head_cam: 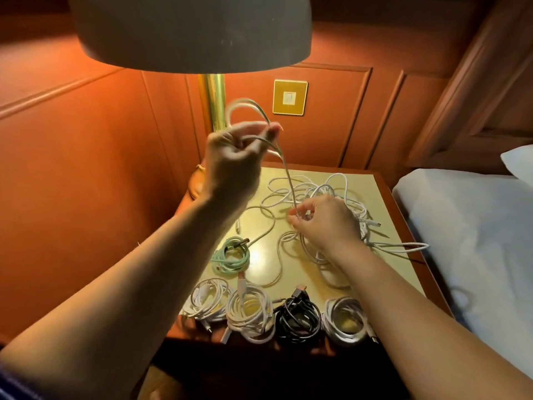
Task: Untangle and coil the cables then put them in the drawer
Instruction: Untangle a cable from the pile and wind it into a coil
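Both hands on one white cable above the table.
Left hand (233, 157) raised, fingers pinching thin looped white cable (284, 166); right hand (326, 220) low, pinching its run over the loose white tangle (331, 192). Glossy table (380, 269) front: round coils, mint coil (230, 255), black coil (298, 319).

Your surface (363, 197) is a pale yellow-green top framed in reddish wood. Along its near edge you have four coils in a row: a white coil (206, 301) at the left, a second white coil (250, 316), a black coil (298, 317), then another white coil (347, 320). Behind the left end lies a mint-green coil (230, 256). A loose tangle of white cable (317, 194) sprawls across the far and right part. The brass lamp stem (213, 102) rises at the far-left corner.
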### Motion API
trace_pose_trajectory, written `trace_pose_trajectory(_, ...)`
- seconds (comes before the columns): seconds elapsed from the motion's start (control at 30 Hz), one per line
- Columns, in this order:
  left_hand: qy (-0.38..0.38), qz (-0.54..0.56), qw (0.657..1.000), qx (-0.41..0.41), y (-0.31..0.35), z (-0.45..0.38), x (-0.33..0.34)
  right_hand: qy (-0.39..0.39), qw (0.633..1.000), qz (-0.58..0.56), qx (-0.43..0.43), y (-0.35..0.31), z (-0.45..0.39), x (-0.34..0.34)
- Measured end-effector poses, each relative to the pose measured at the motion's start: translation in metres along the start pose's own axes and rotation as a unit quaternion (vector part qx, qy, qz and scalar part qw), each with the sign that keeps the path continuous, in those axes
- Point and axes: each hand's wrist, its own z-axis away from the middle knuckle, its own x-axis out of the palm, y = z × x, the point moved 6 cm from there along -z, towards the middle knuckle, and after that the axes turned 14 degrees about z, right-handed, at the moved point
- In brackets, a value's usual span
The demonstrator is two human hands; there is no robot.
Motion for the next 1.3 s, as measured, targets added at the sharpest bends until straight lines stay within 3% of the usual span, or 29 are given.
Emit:
trace_pose_trajectory(0.13, 0.035, -0.004, 0.994, 0.102, 0.035, -0.012, -0.008, -0.012, 0.999, 0.045, 0.0, -0.005, 0.0, 0.005)
trace_pose_trajectory(0.3, -0.115, -0.12, 0.977, 0.13, 0.02, -0.001, 0.001, -0.002, 0.999, 0.041, -0.029, -0.008, 0.004, 0.011)
trace_pose_trajectory(0.43, -0.19, -0.192, 0.962, 0.035, -0.031, 0.023, 0.001, 0.008, 1.0, 0.007, -0.003, -0.001, 0.001, 0.009)
trace_pose_trajectory(0.63, -0.125, -0.16, 0.966, -0.158, -0.086, 0.039, 0.003, 0.03, 0.994, -0.082, 0.06, 0.01, 0.003, 0.016)
trace_pose_trajectory(0.77, -0.128, -0.066, 0.954, -0.263, -0.1, 0.04, 0.01, 0.028, 0.991, -0.109, 0.072, 0.013, 0.004, 0.022)
trace_pose_trajectory(0.83, -0.156, -0.047, 0.947, -0.277, -0.097, 0.04, 0.013, 0.04, 0.993, -0.096, 0.047, 0.013, 0.003, 0.024)
trace_pose_trajectory(1.07, -0.189, -0.136, 0.937, -0.262, -0.089, 0.036, 0.017, 0.024, 0.999, -0.043, 0.003, 0.009, 0.002, 0.026)
trace_pose_trajectory(1.17, -0.253, -0.18, 0.911, -0.27, -0.086, 0.04, 0.025, 0.025, 0.998, -0.061, 0.006, 0.012, 0.003, 0.022)
trace_pose_trajectory(1.3, -0.259, -0.109, 0.902, -0.327, -0.078, 0.044, 0.026, -0.002, 0.998, -0.051, -0.024, 0.008, 0.0, 0.014)
